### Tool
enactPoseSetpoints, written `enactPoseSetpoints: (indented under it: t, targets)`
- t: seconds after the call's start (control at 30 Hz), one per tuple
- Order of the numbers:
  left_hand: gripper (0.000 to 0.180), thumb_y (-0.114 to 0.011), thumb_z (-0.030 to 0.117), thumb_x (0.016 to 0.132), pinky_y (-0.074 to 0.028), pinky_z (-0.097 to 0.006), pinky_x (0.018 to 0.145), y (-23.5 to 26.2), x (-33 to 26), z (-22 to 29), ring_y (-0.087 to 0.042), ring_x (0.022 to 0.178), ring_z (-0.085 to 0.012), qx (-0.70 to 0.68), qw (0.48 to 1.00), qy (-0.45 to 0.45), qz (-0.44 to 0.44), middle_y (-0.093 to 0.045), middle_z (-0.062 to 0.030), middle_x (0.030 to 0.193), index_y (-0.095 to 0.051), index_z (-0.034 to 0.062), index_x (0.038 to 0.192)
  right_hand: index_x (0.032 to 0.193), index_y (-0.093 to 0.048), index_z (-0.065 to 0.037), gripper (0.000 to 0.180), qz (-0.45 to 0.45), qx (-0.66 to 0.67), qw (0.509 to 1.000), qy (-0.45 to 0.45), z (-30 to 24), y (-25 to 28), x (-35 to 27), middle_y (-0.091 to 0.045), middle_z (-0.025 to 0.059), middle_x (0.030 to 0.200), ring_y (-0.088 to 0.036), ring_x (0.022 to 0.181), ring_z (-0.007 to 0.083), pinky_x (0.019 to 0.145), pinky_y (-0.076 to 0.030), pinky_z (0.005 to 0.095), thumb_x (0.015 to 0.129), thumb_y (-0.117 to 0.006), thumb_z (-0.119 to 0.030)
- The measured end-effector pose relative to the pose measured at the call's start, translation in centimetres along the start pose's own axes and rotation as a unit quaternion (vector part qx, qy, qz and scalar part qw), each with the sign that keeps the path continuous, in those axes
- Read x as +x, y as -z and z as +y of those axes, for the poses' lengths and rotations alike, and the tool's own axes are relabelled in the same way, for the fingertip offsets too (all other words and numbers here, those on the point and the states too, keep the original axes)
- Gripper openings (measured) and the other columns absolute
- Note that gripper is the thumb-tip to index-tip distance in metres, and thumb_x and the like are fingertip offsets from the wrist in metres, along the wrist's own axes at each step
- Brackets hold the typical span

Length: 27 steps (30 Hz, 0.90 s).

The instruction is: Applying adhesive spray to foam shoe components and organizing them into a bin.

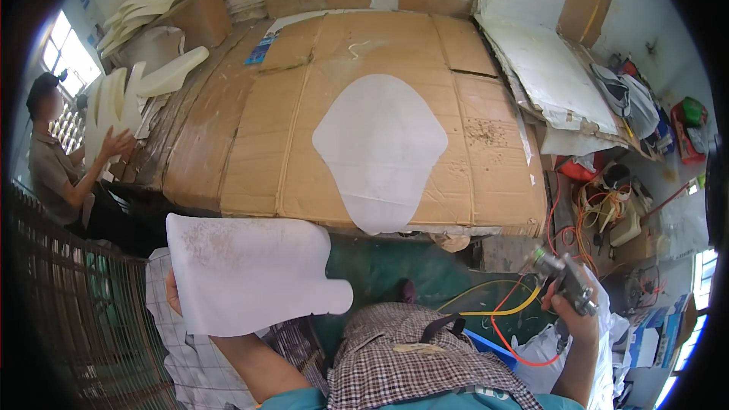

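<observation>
- The left hand (173, 288) has its grip closed on the near-left edge of a white foam sheet (247, 273). Only the fingers at the sheet's rim show, because the sheet hides the rest of the hand.
- The foam sheet is held up in the air, near and left, well short of the worktop (250, 152). One narrow tab of it sticks out to the right.
- The right hand (573, 311) has its grip wrapped tight round the handle of a spray gun (562, 277), near and right. The nozzle points up and left, and yellow and orange hoses (501, 319) trail from it toward the body.
- A second white foam piece (380, 148), rounded and tapering toward the near edge, lies flat in the middle of the cardboard-covered worktop, untouched.
- My judgement is that the step goes best with the held sheet kept flat and steady by its edge. The fingers should stay off the speckled face, and the gun should be kept clear of the hoses so they do not drag across either piece.
- At the far left another person's hand (115, 143) rests on a stack of cream foam shapes (114, 102).
</observation>
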State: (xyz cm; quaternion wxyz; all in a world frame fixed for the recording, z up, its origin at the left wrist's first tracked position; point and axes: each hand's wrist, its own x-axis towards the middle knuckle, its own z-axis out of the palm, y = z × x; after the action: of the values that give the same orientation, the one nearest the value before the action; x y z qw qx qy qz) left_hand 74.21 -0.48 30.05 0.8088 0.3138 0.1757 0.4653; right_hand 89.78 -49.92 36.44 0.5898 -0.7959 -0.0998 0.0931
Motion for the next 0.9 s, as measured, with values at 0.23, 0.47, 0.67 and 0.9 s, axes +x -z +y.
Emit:
enactPoseSetpoints:
  t: [0.23,0.47,0.67,0.9]
  targets:
    - [0.045,-0.044,0.029,0.08,-0.048,-0.04,0.084,1.8,1.0,-0.3,-0.058,0.098,-0.0266,-0.353,0.903,0.174,-0.171,-0.059,-0.0174,0.107,-0.056,-0.0024,0.108,0.121,-0.042,0.004,0.052,-0.113,0.122,0.985,-0.032,1.1,-3.0,0.8,-0.058,0.0076,0.08,-0.058,0.068,0.0143,0.063,-0.049,0.0275,0.074,-0.063,-0.003]
    - [0.048,-0.042,0.033,0.08,-0.047,-0.042,0.085,-4.1,-1.3,-0.5,-0.056,0.1,-0.0269,-0.013,0.999,0.037,0.029,-0.058,-0.0157,0.108,-0.054,-0.0014,0.112,0.11,-0.047,0.003,0.038,-0.004,0.131,0.991,0.012,1.2,-5.1,5.1,-0.057,0.0071,0.078,-0.058,0.066,0.0145,0.062,-0.048,0.0266,0.077,-0.062,-0.008]
    - [0.051,-0.039,0.037,0.082,-0.047,-0.04,0.083,-5.1,-1.8,-0.7,-0.056,0.099,-0.0252,0.014,0.998,0.03,0.055,-0.057,-0.0143,0.108,-0.053,-0.0005,0.112,0.087,-0.057,0.001,0.016,0.067,0.067,0.995,0.019,1.4,-3.4,5.3,-0.058,0.0068,0.07,-0.058,0.064,0.0159,0.063,-0.047,0.0277,0.078,-0.061,-0.012]
    - [0.048,-0.038,0.038,0.084,-0.048,-0.038,0.079,-4.5,-1.6,-1.3,-0.056,0.095,-0.0234,0.03,0.997,0.029,0.068,-0.057,-0.013,0.105,-0.054,0.0008,0.109,0.114,-0.045,0.003,0.046,0.006,0.101,0.995,-0.007,2.0,-2.3,2.4,-0.057,0.0056,0.077,-0.057,0.066,0.0141,0.062,-0.047,0.0254,0.075,-0.065,-0.009]
